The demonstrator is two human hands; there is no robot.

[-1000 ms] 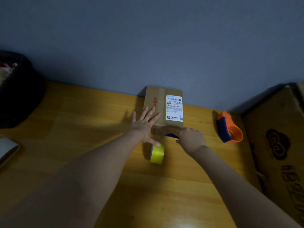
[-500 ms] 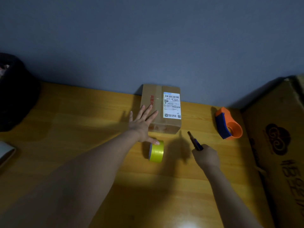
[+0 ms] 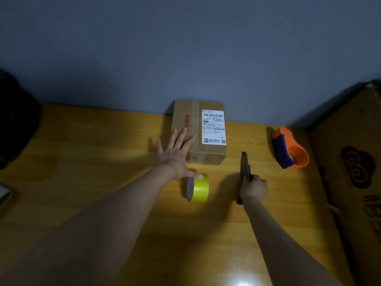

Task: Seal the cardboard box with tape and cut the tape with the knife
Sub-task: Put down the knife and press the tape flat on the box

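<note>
A small cardboard box (image 3: 208,153) with a white shipping label stands against the wall on the wooden table (image 3: 86,162). My left hand (image 3: 176,155) lies flat with spread fingers on the box's near left corner, thumb touching the yellow tape roll (image 3: 199,187) that stands on edge just in front of the box. My right hand (image 3: 254,189) is to the right of the box, closed around a blue-handled knife (image 3: 245,166) whose blade points away from me, clear of the box.
An orange and blue tape dispenser (image 3: 288,148) lies at the right near the wall. A large cardboard box (image 3: 354,172) fills the right edge. A dark bag (image 3: 16,120) sits at the far left, with a white object (image 3: 4,196) below it.
My right hand pulled the knife back from the box's near edge to the right and toward me. My left hand stayed pressed on the box.
</note>
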